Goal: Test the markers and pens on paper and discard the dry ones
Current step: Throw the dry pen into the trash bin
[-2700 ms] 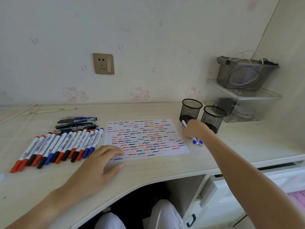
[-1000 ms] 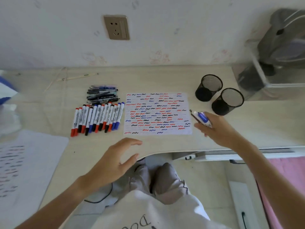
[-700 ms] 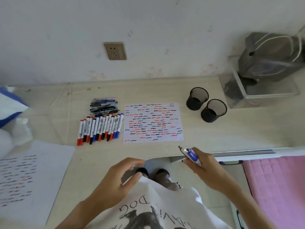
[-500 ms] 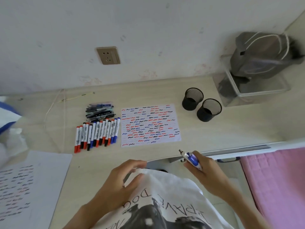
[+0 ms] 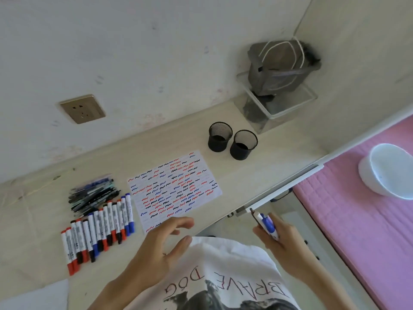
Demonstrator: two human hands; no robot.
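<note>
My right hand [image 5: 282, 242] grips a small bundle of blue-capped markers and a pen [image 5: 266, 224], held off the desk's front edge above the floor. My left hand [image 5: 161, 245] hovers over the desk edge with relaxed, slightly curled fingers and holds nothing. A test paper [image 5: 174, 189] covered in red, blue and black squiggles lies on the desk. Left of it sits a row of several white markers [image 5: 98, 229] with red, blue and black caps, and behind that a pile of dark pens [image 5: 93, 195].
Two black mesh cups [image 5: 232, 140] stand right of the paper. A clear bin with a grey bag [image 5: 279, 86] fills the back corner. A white round bin [image 5: 388, 171] sits on the pink mat [image 5: 357, 220] to the right. Another sheet [image 5: 33, 296] lies at the lower left.
My right hand picked up the markers beside the mesh cups and drew them back off the desk's edge. My left hand lifted off the paper. The view tilted and swung right.
</note>
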